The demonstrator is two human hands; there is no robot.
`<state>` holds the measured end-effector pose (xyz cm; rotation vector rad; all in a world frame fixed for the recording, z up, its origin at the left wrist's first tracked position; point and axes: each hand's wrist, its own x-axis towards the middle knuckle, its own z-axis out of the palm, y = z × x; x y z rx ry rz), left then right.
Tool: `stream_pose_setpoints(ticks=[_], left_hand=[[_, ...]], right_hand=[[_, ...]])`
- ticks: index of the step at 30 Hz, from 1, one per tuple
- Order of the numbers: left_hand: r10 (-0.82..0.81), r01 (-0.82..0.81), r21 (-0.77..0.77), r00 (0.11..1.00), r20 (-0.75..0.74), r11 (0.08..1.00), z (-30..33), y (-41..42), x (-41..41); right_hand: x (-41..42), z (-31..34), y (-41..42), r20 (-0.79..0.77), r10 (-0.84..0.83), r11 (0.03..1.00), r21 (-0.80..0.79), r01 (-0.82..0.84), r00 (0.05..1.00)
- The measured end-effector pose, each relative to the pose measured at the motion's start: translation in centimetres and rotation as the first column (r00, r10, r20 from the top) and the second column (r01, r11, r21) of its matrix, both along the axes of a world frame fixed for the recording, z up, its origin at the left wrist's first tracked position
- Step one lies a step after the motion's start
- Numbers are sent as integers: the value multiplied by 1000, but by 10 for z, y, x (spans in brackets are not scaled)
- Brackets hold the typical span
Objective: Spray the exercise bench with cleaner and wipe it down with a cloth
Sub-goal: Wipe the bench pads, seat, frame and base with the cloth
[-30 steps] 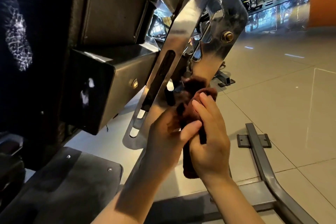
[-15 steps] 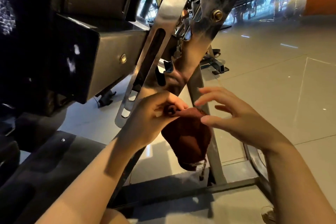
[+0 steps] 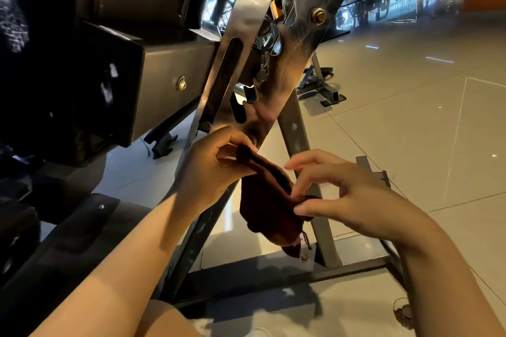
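Mid-frame, your left hand (image 3: 210, 169) pinches the cloth's (image 3: 269, 208) top corner against the steel plate (image 3: 257, 44), while your right hand (image 3: 342, 197) pinches its lower fold, probably refolding for a fresh face.

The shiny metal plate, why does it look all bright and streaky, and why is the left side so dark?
In the head view, light glares off the polished metal plate, leaving white streaks; the black bench pad at left sits in deep shadow, its detail nearly lost; the glossy floor tiles mirror small lights; the wide lens bends straight edges outward.
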<state>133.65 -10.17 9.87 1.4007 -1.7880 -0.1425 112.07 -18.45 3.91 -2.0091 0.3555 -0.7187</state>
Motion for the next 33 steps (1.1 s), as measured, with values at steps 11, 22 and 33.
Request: stream_pose_setpoints(ticks=[11, 22, 33], left_hand=[[178, -106, -267, 949, 260, 958, 1, -6, -20], [228, -156, -276, 940, 254, 948, -1, -15, -28], [-17, 103, -118, 818, 575, 988, 0, -9, -30]], right_hand=[[5, 2, 15, -63, -364, 890, -317, 327, 929], [-3, 4, 9, -104, -300, 934, -234, 270, 948], [-13, 6, 1, -28, -619, 675, -529, 514, 785]])
